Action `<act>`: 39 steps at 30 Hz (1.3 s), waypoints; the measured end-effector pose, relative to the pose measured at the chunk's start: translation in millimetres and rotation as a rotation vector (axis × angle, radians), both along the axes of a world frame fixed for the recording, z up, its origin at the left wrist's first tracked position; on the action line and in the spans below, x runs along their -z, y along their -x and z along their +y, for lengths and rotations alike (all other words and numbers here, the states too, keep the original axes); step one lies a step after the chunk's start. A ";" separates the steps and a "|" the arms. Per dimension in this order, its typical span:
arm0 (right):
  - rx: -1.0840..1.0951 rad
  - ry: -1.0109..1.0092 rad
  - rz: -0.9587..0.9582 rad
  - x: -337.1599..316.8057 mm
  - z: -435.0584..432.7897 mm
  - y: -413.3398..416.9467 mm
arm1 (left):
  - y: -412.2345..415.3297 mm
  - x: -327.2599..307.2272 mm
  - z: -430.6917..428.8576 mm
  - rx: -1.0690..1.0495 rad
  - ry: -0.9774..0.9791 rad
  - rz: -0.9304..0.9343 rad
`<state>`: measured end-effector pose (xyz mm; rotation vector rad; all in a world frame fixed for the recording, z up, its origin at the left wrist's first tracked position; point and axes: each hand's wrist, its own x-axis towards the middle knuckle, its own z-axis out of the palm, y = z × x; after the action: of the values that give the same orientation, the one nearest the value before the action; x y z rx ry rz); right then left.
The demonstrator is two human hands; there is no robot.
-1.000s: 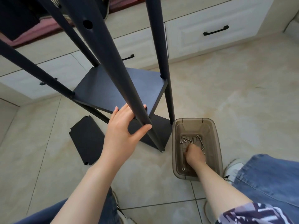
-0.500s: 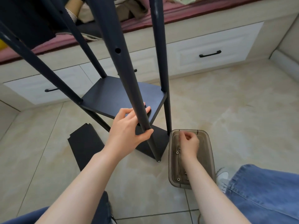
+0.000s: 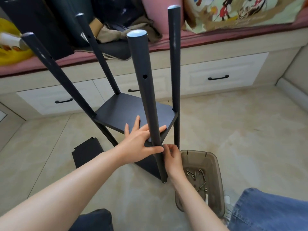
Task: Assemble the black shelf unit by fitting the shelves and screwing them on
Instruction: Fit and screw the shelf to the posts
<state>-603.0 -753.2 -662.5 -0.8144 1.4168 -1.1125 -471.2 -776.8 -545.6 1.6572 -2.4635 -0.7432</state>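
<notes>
The shelf unit [image 3: 133,112] stands upright on the tiled floor [image 3: 233,130], four posts up, and here comes the change: the right hand [image 3: 172,157] is out of the tray [image 3: 216,177] where it was rummaging a second ago and now sits right against the near post [image 3: 143,84], low down, at the height of the middle shelf [image 3: 126,114]. Its fingertips are bunched together and touching the post just beside the left thumb. Is there a screw in that pinch? Nothing shows, so it cannot be told.

The left hand [image 3: 141,139] has shifted too: fingers now lie straight and spread across the shelf's near corner, thumb braced on the post's near side, pressing rather than wrapping.

It reads as the move from fetching to fastening, the shelf corner being held true while a screw goes in at this post. One hole [image 3: 145,76] higher up the same post is still bare, so another shelf is likely to come.

Loose screws [image 3: 195,175] remain in the tray just right of the post's foot, a spare black panel [image 3: 87,154] lies flat on the floor to the left, and white drawers [image 3: 216,75] run along behind
</notes>
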 end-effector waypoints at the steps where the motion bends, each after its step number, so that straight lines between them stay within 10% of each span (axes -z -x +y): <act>1: -0.026 0.011 0.011 -1.1 -2.0 -1.6 | -0.7 -1.2 -3.5 -0.009 -0.035 0.020; 18: -0.303 0.189 0.060 -63.9 -56.2 -54.1 | -93.8 -67.8 -55.5 -0.089 -0.181 0.184; 39: -0.473 0.466 0.337 -95.9 -85.6 -126.9 | -205.7 -23.8 6.1 -0.724 -0.141 0.738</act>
<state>-476.1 -838.9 -566.6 -1.6399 1.1448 -0.9681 -265.5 -770.7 -521.9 1.7078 -1.2329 -1.1336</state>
